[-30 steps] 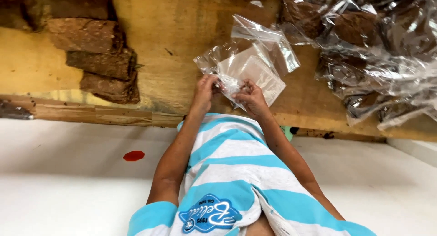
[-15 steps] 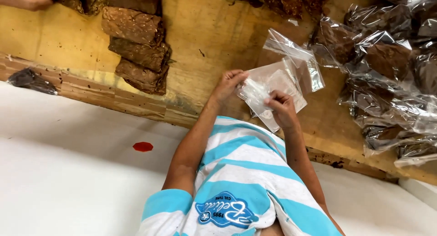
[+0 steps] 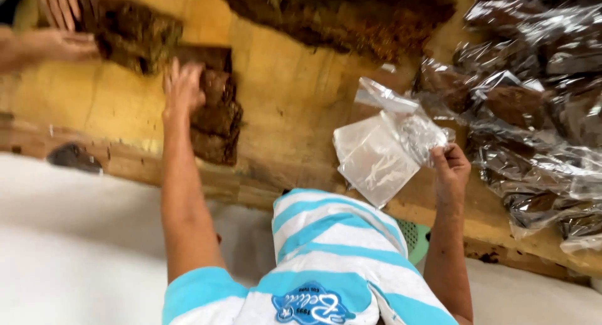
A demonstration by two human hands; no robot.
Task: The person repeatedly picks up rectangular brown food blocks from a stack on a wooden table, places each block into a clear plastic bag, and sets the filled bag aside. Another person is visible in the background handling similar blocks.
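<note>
Bagging is mid-cycle — filled bags [image 3: 533,105] are piled at the right of the worktop [image 3: 295,93], while a stack of brown blocks [image 3: 216,115] and a loose brown heap [image 3: 338,14] at the far edge are not bagged. The right hand [image 3: 450,169] pinches an empty clear bag [image 3: 382,152] by its edge, nothing in it yet. The left hand [image 3: 182,86] is spread open, landing on the block stack. Half a second ago both hands were working the bag mouth — now the left has left it for the blocks. Another person's hands [image 3: 56,24] handle material at top left.
</note>
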